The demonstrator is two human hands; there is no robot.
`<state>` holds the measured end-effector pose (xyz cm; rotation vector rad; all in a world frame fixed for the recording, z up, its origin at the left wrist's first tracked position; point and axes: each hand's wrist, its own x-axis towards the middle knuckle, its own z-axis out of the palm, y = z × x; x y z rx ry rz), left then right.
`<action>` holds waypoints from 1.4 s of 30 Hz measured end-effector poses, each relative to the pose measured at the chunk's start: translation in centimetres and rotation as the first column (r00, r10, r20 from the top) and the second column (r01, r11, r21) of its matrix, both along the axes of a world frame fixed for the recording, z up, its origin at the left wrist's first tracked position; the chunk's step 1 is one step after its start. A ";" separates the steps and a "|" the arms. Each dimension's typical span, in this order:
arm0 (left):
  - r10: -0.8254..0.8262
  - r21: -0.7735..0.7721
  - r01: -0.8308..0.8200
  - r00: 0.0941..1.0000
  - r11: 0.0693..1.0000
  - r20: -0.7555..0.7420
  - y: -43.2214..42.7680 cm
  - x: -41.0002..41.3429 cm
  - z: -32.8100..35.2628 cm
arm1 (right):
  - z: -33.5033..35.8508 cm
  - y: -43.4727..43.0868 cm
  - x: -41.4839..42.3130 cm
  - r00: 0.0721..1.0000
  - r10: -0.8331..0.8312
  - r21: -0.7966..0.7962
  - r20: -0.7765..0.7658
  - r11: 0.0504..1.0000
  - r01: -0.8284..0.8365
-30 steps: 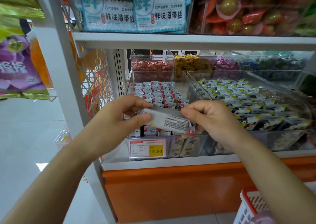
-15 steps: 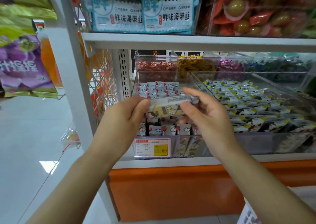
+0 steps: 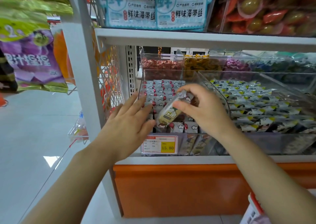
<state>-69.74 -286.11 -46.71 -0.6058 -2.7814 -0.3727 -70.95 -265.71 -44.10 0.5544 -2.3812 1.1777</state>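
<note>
My right hand [image 3: 203,111] pinches a small wrapped snack packet [image 3: 168,113], cream with dark print, by its upper end. The packet hangs tilted over a clear plastic bin [image 3: 193,73] of small grey and red wrapped packets [image 3: 164,90]. My left hand [image 3: 130,124] is spread flat with straight fingers just left of the packet, over the bin's left front corner, and holds nothing. A yellow and red price label [image 3: 159,146] reading 15.80 sits on the bin's front.
A larger clear bin [image 3: 290,94] of black, white and yellow packets lies to the right. Bins of coloured sweets [image 3: 160,65] stand behind. A white shelf [image 3: 205,39] above carries blue seaweed bags [image 3: 181,7]. Purple bags [image 3: 32,59] hang at left. A basket corner [image 3: 254,206] shows bottom right.
My left hand has let go of the packet and opened flat. The right hand alone now holds it, tilted with its lower end down over the bin.
</note>
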 end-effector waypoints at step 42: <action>-0.040 0.555 0.051 0.999 0.831 -0.032 1.8 1.0 2.3 | 0.6 -0.1 1.3 0.989 0.116 -0.741 0.089 0.671 -0.013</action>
